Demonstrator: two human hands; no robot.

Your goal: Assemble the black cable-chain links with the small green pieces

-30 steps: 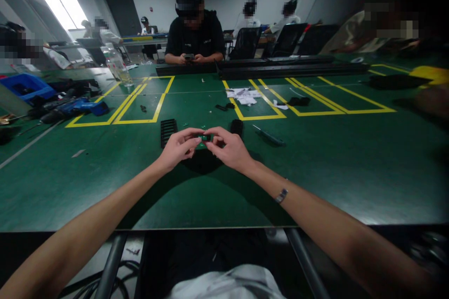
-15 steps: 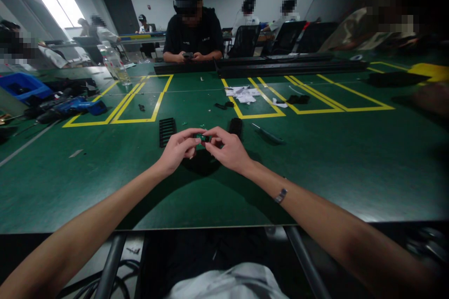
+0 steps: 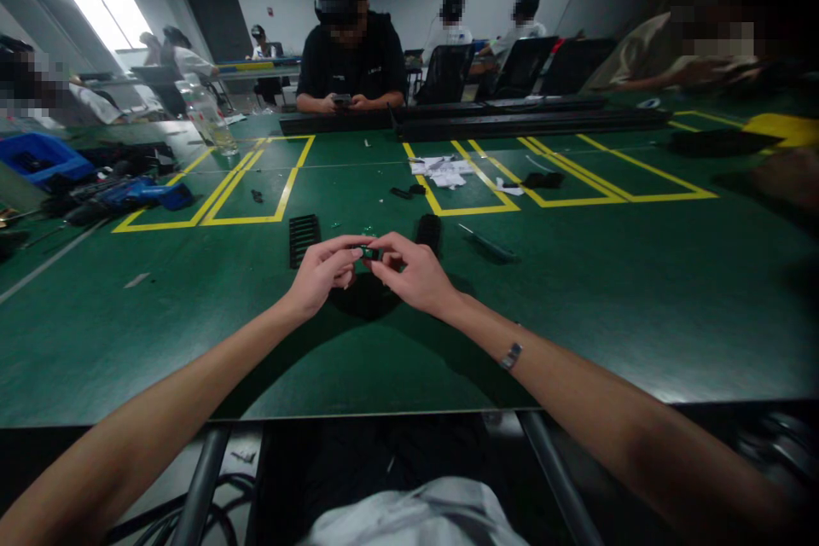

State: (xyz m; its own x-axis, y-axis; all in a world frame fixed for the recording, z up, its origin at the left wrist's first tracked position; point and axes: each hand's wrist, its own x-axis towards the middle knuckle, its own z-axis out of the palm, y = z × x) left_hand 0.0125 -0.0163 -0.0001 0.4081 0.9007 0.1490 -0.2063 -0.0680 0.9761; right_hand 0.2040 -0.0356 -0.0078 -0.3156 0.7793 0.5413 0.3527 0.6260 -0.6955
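Note:
Between my fingertips is a small green circuit board [image 3: 369,252] with dark parts on it. My left hand [image 3: 322,275] pinches its left end, and my right hand [image 3: 415,273] grips the right end; both are closed on it above the table. Fingers cover much of the board. A black slotted plastic part [image 3: 303,241] lies just beyond my left hand. Beyond my right hand sits a dark block-like part [image 3: 428,232], partly hidden by that hand. Tiny green pieces [image 3: 368,230] rest on the table behind the board. To the right lies a screwdriver [image 3: 490,246] with a dark handle.
Crumpled white paper [image 3: 443,171] and small black pieces [image 3: 407,192] lie farther back. Blue power tools [image 3: 137,194], a blue bin [image 3: 42,160] and a clear bottle [image 3: 217,126] stand left. Long black rails [image 3: 531,124] cross the far side, before a seated person [image 3: 351,60].
The board has tilted slightly between my fingers, and less of its green face shows. My hands stay in nearly the same place.

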